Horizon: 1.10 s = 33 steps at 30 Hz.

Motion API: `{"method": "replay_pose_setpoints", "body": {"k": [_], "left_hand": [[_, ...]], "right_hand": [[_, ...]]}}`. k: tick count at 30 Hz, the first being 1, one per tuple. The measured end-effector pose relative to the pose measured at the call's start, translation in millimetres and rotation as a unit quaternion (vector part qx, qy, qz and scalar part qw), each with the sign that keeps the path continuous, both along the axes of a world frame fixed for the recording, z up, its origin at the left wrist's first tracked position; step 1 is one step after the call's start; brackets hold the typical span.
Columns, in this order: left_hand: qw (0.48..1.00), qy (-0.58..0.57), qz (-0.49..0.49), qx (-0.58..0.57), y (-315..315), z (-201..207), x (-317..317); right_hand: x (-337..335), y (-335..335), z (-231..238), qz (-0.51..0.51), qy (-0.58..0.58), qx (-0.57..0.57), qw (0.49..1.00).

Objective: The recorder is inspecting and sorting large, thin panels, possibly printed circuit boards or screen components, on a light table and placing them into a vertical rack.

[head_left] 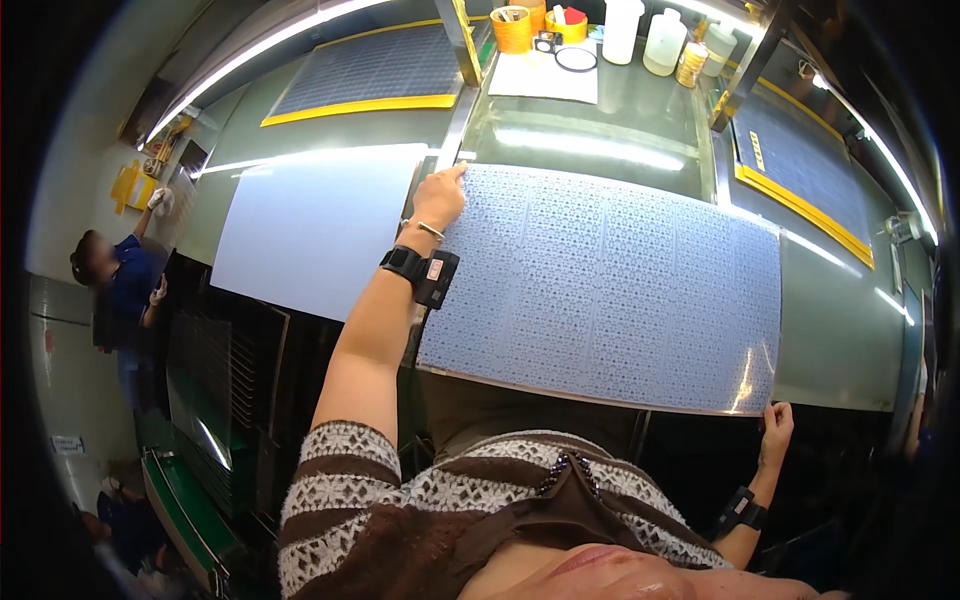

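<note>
A large pale-blue sheet (600, 280) with a fine repeating pattern lies in front of me, its near edge reaching the table's front edge. My left hand (440, 197) is closed at its far left corner, thumb and fingers pinching the border. At the near right corner, my right hand (778, 430) is closed on the sheet's edge, with fingertips partly hidden. Left of it lies a plain pale-blue sheet (310, 230), apart from the patterned one by a narrow strip. Both of my wrists carry black strapped devices.
The glass-topped table (600, 135) reflects long lamps. Metal posts (460, 45) rise at its back. White bottles (664, 42), orange tape rolls (512, 30) and white paper (540, 80) stand or lie there. Dark yellow-edged panels (370, 70) flank them. A gloved co-worker (135, 280) is at far left.
</note>
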<state>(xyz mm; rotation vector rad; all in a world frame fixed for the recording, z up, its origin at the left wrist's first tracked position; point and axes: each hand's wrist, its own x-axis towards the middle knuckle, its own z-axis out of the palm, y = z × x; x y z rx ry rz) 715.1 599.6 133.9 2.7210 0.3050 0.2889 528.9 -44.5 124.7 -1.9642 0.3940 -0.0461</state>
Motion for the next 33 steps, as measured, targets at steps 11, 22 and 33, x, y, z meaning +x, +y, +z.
{"method": "replay_pose_setpoints", "body": {"k": [11, 22, 33], "left_hand": [[0.994, 0.069, -0.011, 0.082, -3, 8, -1], [0.97, -0.002, -0.041, 0.24, -14, -16, -6], [0.977, 0.003, 0.042, 0.21, -15, -23, -23]], "right_hand": [[3, 4, 5, 0.0, 0.028, -0.017, 0.999], [200, 61, 31, 0.183, -0.142, -0.604, 0.763], [272, 57, 3, 0.161, -0.042, -0.628, 0.761]]}}
